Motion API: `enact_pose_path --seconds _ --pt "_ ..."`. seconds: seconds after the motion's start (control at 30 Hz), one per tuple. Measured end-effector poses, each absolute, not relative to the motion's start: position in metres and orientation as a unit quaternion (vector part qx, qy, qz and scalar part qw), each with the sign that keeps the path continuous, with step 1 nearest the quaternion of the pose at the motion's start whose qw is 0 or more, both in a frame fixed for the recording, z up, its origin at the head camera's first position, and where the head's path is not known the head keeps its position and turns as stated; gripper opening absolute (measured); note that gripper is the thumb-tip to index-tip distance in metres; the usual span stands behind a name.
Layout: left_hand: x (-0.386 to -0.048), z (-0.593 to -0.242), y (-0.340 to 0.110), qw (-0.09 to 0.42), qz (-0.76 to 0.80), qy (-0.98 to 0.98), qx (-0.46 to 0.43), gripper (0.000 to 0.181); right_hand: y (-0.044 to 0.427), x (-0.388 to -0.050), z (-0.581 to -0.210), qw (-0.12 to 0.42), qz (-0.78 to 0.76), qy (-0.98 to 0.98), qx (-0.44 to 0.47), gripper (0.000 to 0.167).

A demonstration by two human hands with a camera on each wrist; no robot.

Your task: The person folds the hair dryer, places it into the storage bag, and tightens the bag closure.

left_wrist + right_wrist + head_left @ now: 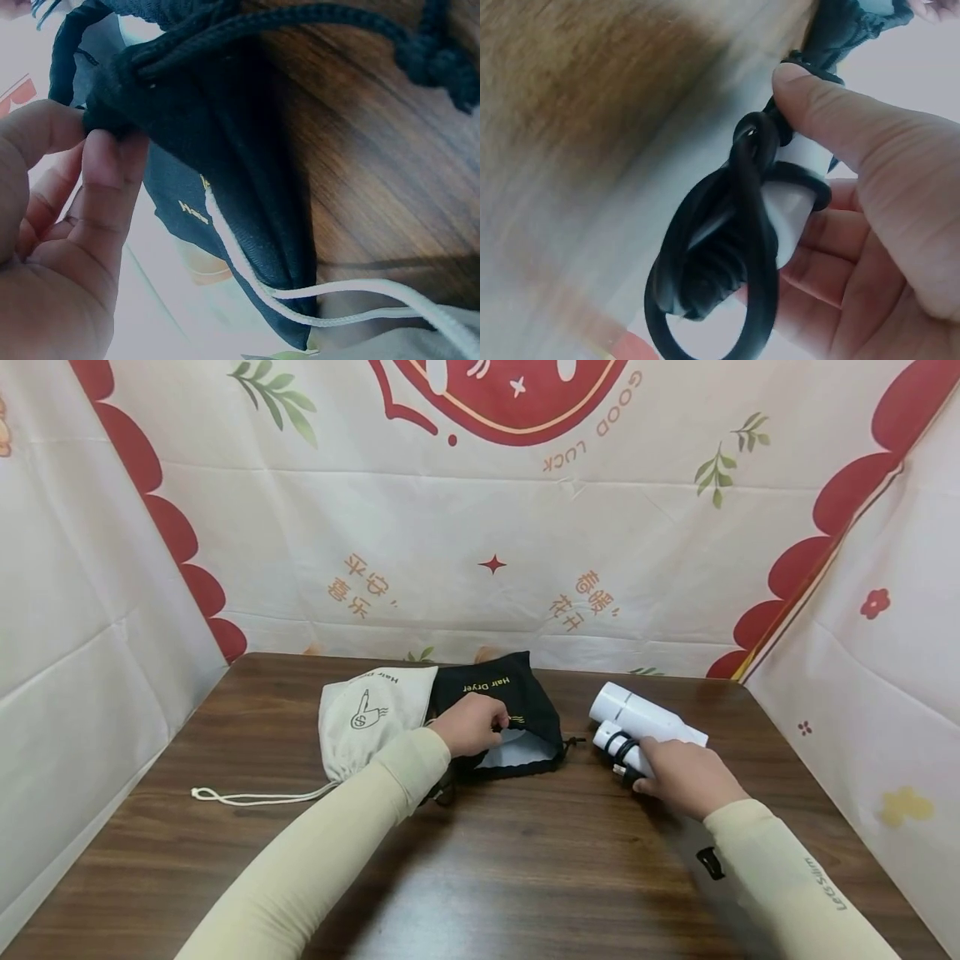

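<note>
In the head view my left hand (471,724) pinches the opening edge of a black drawstring bag (543,714) printed "Hair Dryer". The bag's mouth gapes toward me and shows its pale lining (517,750). The left wrist view has the thumb and fingers on the bag's dark rim, with a knotted black drawstring (435,64) hanging from it. On the right, my right hand (690,775) grips a white hair dryer (637,714) by its handle. A black power cord (754,187) is wound round that handle and loops below it. Whether the dryer touches the table cannot be told.
Left of the black bag, partly under my left forearm, lies a cream drawstring bag (375,710) with a white cord (262,797). Brown wood tabletop (480,877) lies in front. A printed cloth (450,527) hangs behind and at both sides.
</note>
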State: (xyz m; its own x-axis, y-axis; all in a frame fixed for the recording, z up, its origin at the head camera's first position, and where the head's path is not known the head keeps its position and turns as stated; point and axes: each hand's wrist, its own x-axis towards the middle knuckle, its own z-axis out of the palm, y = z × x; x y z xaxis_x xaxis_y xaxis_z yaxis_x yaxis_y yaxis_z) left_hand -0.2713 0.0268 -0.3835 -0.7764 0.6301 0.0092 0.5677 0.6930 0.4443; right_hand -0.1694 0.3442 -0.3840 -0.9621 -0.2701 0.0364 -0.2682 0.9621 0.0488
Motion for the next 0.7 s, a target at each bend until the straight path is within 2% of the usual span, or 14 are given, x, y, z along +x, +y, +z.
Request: enact_pose_path --seconds 0.3,0.7 --pt "-0.274 -0.378 0.025 0.073 0.252 0.912 0.315 0.017 0.333 -0.153 -0.366 0.058 -0.021 -0.983 0.174 0.039" --pt "-0.278 -0.378 0.033 0.044 0.256 0.92 0.294 0.023 0.304 -0.14 -0.356 0.094 -0.009 -0.964 0.247 0.045"
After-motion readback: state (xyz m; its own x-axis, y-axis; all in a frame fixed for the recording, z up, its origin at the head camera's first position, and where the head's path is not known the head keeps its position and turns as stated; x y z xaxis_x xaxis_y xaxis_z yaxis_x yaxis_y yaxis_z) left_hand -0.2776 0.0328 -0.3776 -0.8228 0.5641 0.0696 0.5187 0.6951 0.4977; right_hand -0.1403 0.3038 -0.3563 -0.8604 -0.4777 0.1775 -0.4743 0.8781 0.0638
